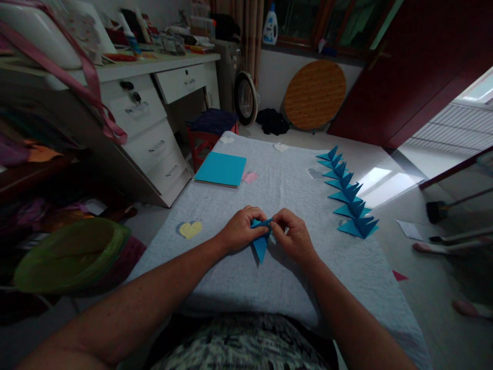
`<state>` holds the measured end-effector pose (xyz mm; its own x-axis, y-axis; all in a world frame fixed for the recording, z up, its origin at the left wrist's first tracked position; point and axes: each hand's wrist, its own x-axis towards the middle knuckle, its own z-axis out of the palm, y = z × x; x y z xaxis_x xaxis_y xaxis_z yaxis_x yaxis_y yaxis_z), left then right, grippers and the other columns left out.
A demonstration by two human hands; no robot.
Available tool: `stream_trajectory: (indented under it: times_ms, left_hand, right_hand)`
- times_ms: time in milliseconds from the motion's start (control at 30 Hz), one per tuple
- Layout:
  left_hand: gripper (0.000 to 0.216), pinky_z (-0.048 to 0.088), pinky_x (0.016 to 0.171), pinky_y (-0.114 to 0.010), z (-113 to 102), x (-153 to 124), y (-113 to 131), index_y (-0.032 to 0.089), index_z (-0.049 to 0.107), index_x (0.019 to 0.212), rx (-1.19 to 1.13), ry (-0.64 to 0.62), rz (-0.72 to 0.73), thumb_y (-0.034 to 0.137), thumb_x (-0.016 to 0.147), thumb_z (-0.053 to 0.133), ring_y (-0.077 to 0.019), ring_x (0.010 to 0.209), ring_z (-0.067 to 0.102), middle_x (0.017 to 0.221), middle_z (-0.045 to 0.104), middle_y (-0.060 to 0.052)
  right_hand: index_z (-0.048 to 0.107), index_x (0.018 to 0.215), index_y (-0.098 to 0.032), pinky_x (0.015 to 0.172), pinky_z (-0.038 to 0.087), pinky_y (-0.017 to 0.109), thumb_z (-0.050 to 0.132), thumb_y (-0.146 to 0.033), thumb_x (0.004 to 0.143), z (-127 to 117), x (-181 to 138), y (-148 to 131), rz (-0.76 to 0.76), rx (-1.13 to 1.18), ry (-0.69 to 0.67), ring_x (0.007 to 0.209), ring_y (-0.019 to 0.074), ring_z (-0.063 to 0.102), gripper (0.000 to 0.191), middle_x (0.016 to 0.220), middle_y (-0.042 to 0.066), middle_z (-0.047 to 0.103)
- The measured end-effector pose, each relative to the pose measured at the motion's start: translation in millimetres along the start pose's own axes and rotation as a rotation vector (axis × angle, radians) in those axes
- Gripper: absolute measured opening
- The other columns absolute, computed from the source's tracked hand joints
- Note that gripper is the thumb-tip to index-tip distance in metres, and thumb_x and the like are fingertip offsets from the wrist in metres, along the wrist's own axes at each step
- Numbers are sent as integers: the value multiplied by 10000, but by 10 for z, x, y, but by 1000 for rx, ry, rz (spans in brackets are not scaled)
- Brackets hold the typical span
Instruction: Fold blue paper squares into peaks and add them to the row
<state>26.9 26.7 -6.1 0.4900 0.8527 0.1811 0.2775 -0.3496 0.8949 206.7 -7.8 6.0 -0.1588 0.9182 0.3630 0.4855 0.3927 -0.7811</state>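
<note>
On left of cloth-covered tabletop (281, 192): blue paper stack (220, 169), squared, presumably for easy reach. Left hand (242, 228): grip pinching folded blue paper (261, 247) above near middle, apparently steadying it. Right hand (293, 236): fingertips pinching its right end, probably creasing. Right edge: folded birds (348, 195) lined up, likely clear of working space. Shirt (246, 344) lettering partial; bottle (270, 30) label illegible.

Your folded paper (261, 249) is blue, matching the folded birds (358, 227); your paper stack (221, 169) is turquoise. Your pale grey cloth (285, 200) carries a yellow heart (190, 230) and pink, white and grey motifs (250, 177). Your mottled grey top (231, 344) bears black lettering. Ahead of you, the round board (316, 95) is orange-brown.
</note>
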Motion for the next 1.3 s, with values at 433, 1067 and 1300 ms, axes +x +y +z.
stream_trajectory:
  times_ms: [433,1067,1300]
  left_hand:
    - [211,418,687,-267,-120,8,54,165,674,865,-428,18,-156,363,810,715,-142,715,556,812,637,-16]
    - [296,470,777,-281,45,32,-18,102,707,953,-1175,-394,-473,261,718,792,-177,781,655,876,712,-86]
    - [639,518,807,-346,-24,68,21,124,563,1190,-1232,-151,-509,683,887,514,-220,832,699,1013,694,-137]
  right_hand:
    - [648,865,-221,694,429,296,494,-330,954,-124,-6,22,78,272,71,744,166,565,209,771,4,601]
    - [715,882,-257,1039,427,441,690,-450,860,-121,47,94,6,412,-249,1181,246,555,196,1210,71,589]
    - [651,844,-239,777,537,342,701,-497,814,-118,43,128,218,577,-64,796,184,621,265,847,19,638]
